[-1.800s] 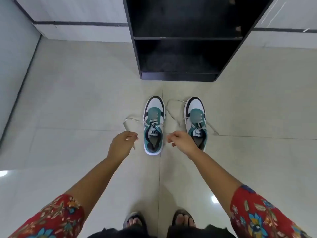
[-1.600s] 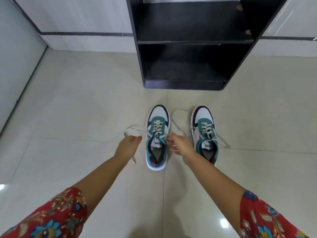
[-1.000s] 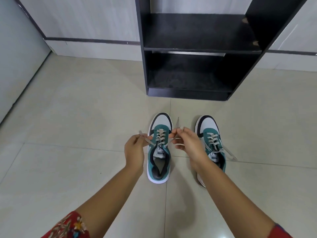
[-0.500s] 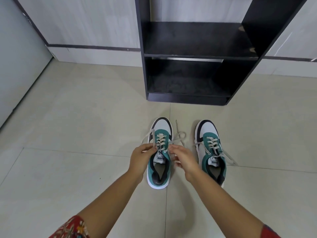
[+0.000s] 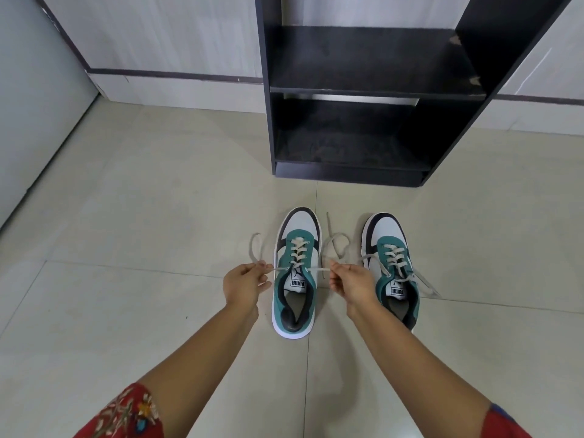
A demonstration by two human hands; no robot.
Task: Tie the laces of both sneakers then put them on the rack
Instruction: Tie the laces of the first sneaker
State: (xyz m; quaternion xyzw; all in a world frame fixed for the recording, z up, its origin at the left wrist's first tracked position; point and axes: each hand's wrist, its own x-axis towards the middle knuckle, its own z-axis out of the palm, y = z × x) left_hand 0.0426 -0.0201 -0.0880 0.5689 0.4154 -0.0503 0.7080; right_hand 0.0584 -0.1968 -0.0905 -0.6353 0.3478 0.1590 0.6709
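Two teal, white and black sneakers stand side by side on the tiled floor, toes toward the rack. My left hand (image 5: 245, 284) pinches the left lace end of the left sneaker (image 5: 297, 273), and my right hand (image 5: 352, 284) pinches its right lace end. Both ends are pulled taut sideways across the tongue, with loose loops trailing beyond each fist. The right sneaker (image 5: 390, 267) lies untouched beside my right wrist, its laces (image 5: 423, 284) loose and spilling onto the floor.
A black open shoe rack (image 5: 363, 96) with two bare shelves stands just beyond the sneakers against the wall. A grey door or panel (image 5: 34, 105) runs along the left. Pale floor tiles (image 5: 142, 216) spread all around.
My hands were close together over the left sneaker's tongue half a second ago; now they have pulled apart sideways, drawing its lace ends tight. The view has dropped closer to the shoes.
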